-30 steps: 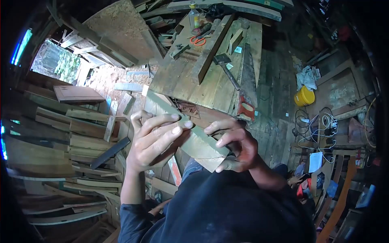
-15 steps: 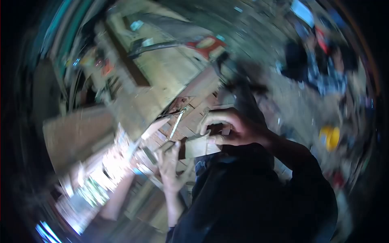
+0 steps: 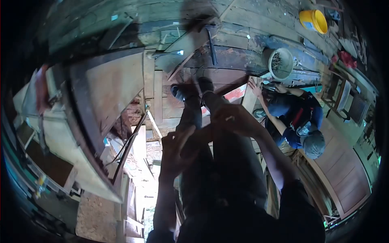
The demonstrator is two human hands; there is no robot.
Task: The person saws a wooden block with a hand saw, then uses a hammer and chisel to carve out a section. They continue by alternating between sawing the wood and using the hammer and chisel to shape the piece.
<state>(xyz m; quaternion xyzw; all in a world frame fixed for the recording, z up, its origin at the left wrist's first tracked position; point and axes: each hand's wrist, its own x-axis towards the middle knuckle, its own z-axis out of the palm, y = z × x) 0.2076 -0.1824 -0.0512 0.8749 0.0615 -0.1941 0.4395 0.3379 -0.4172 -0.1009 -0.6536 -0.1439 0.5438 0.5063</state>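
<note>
In front of my legs, my left hand (image 3: 177, 149) is closed with its fingers bent. My right hand (image 3: 236, 120) is curled a little farther out and to the right. A small wooden block (image 3: 205, 134) spans the space between them, dim and blurred, each hand gripping one end. Much of it is covered by my fingers and lost in shadow against my dark trousers.
At the right a co-worker (image 3: 304, 117) in a cap crouches with hands on a board. A hammer (image 3: 212, 46), a grey bucket (image 3: 279, 64) and a yellow bucket (image 3: 314, 21) are on the plank floor. A wooden panel (image 3: 113, 87) stands left.
My view has swung to the right, shifting the workbench with the red-handled saw out of clear sight. The co-worker and buckets have moved across the view. Both hands stay on the block.
</note>
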